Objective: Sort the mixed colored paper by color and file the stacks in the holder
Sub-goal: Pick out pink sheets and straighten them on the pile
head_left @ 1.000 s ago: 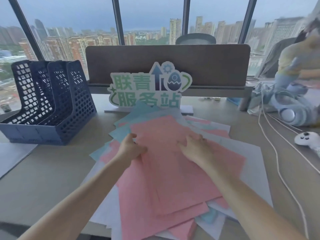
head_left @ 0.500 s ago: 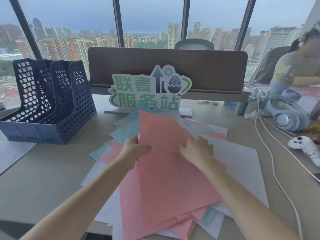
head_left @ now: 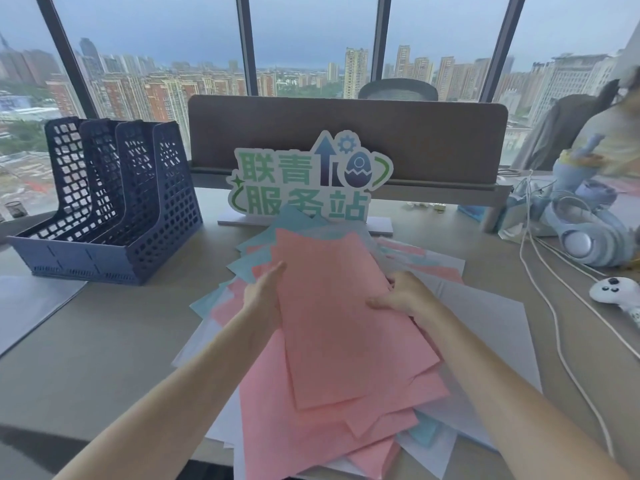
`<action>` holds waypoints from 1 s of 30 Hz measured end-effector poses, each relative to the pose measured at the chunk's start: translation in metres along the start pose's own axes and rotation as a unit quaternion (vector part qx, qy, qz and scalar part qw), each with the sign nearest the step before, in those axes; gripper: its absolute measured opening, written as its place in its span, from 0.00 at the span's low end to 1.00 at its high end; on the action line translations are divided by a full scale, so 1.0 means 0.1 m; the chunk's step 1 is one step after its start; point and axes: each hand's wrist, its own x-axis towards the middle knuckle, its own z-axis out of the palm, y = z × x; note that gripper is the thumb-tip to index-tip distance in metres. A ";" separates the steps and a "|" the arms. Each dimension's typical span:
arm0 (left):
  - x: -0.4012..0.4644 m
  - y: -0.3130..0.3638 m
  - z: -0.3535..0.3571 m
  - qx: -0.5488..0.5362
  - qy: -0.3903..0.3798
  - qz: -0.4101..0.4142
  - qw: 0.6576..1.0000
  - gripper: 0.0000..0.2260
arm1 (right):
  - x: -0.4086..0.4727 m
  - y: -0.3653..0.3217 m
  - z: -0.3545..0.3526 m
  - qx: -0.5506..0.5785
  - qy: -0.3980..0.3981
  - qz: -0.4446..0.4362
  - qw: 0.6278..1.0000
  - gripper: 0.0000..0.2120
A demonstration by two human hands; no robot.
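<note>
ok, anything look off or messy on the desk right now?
Only the paper pile: pink, blue and white sheets lie fanned at different angles, and some overhang the desk's near edge. Both hands, left and right, hold a pink stack by its sides. The holder stands upright with no paper visible in it. Nothing looks torn or spilled.

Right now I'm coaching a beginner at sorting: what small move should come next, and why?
Probably square up the pink sheets between both hands: the left hand lies flat along one edge, the right hand curls over the other, and the sheets lie fanned. The file holder looks empty.
</note>
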 end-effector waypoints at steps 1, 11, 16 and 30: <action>-0.01 0.01 0.00 0.008 -0.018 -0.009 1.000 0.24 | 0.01 0.02 0.00 0.025 0.008 -0.004 1.000 0.16; -0.19 0.11 -0.41 0.370 -0.122 0.090 0.917 0.09 | -0.14 -0.06 -0.08 0.209 -0.070 0.034 0.975 0.13; -0.31 0.10 -0.65 0.239 -0.126 0.029 0.962 0.08 | -0.36 -0.32 0.20 0.053 -0.093 -0.086 0.991 0.10; -0.23 0.44 -1.55 0.242 0.003 0.043 0.969 0.14 | -0.43 -0.28 0.13 -0.170 0.001 -0.089 0.981 0.19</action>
